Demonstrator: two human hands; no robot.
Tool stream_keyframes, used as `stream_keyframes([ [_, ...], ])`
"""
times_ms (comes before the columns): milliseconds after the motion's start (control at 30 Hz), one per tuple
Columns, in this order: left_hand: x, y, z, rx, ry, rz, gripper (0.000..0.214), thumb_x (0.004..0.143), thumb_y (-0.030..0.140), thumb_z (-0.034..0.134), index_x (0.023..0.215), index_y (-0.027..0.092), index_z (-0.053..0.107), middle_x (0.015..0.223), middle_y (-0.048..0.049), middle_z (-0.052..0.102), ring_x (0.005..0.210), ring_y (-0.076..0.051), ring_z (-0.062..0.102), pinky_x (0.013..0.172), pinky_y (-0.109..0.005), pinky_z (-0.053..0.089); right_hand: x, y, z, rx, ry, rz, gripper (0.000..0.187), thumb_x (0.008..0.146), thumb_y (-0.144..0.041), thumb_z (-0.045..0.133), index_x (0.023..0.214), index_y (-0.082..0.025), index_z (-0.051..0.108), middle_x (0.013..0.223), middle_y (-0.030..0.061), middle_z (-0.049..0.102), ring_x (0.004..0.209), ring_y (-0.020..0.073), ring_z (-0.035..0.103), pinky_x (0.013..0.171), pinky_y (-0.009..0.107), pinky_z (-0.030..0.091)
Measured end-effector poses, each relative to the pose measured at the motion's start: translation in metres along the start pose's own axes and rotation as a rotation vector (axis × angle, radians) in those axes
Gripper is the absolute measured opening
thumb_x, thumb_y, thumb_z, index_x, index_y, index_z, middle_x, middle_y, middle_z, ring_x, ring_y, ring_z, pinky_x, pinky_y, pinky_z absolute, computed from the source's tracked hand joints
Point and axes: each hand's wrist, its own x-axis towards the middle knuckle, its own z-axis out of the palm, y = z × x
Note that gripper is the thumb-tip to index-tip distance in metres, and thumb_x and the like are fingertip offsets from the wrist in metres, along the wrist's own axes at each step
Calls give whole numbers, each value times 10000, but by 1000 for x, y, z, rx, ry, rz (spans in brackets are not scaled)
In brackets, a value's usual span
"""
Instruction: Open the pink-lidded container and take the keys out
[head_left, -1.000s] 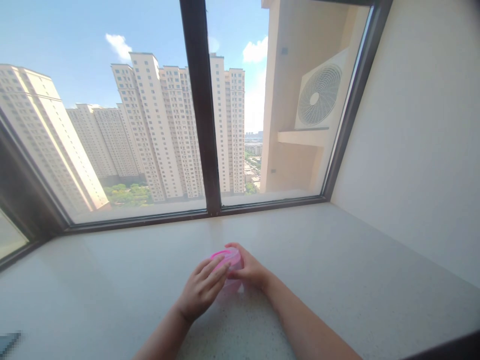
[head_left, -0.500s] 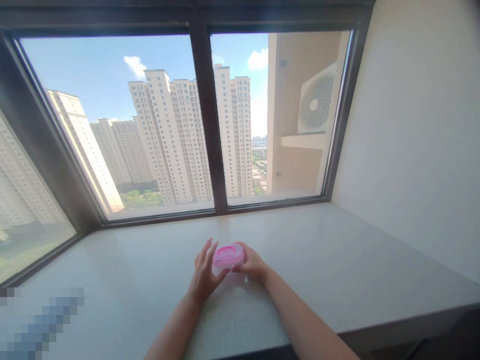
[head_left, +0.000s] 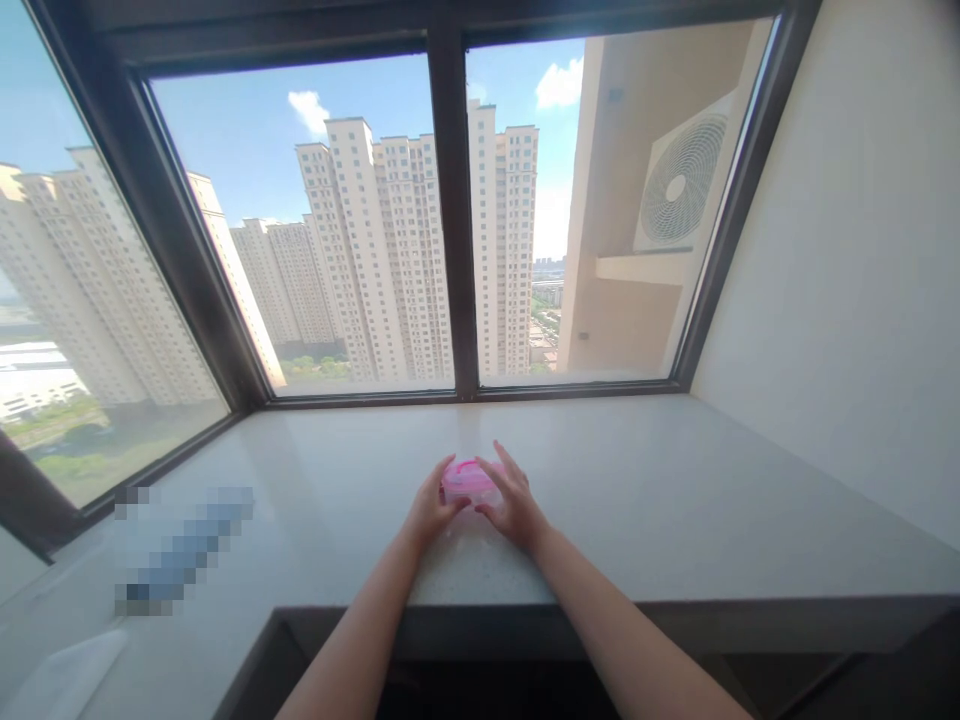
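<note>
A small plastic box with a pink lid and a pink carry handle on top sits on the pale counter in front of me, between both hands. Its lower body looks clear. Curled about the box's left end is my left hand, fingers behind and thumb at the front. On the other side, my right hand has its fingers raised and spread over the right end of the lid, thumb near the front. Whether those right fingertips touch the lid is hard to see. My hands hide both ends of the box.
The counter ends at a front edge near my forearms, with a dark recess below. Dark-framed windows stand behind it and a white wall rises on the right. A blurred-out bluish object lies at the left.
My view has shifted, showing more of the left window and counter front. My left hand has closed round the box's left end, while my right hand has loosened and lifted its fingers.
</note>
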Motion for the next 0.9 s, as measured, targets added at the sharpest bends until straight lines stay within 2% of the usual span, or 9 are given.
stream_keyframes([
  [133,0,2,0,-90,-45,-35,762,715,273,671,1364,188,282,1168,-110,595,957,-193,616,826,-377,511,2,-4,-2,-131,-55,-72,617,770,-278,631,1342,-266,402,1482,101,213,1350,304,195,1037,477,254],
  [233,0,3,0,-80,-29,-65,805,706,279,675,1378,186,242,1093,-85,624,875,-175,631,794,-365,521,3,-3,-1,-149,-57,-90,564,801,-258,594,1335,-251,414,1453,105,291,1341,283,231,1033,460,269],
  [333,0,3,0,-29,6,-92,774,681,298,694,1338,168,307,1074,-86,628,868,-187,628,785,-361,518,3,-1,-1,-165,-39,-107,550,806,-254,586,1331,-243,422,1434,108,331,1327,277,264,1021,450,296],
  [467,2,5,-1,-34,-19,-97,642,680,324,698,1238,163,423,1121,-105,605,941,-207,603,831,-341,492,3,0,1,-223,-17,-123,525,820,-262,569,1326,-231,430,1403,109,381,1307,269,305,1006,429,329],
  [700,3,15,-2,-64,-11,-152,568,641,310,712,1156,197,499,1045,-51,637,915,-200,591,824,-324,471,4,0,0,-249,-13,-138,509,832,-278,552,1323,-228,429,1385,103,406,1299,263,318,1000,424,340],
  [900,3,14,-2,-73,-6,-191,554,624,332,720,1121,195,517,939,-29,657,781,-175,596,710,-283,478,4,-1,-1,-268,-9,-150,503,825,-266,561,1311,-218,441,1363,114,432,1285,267,336,997,418,323],
])
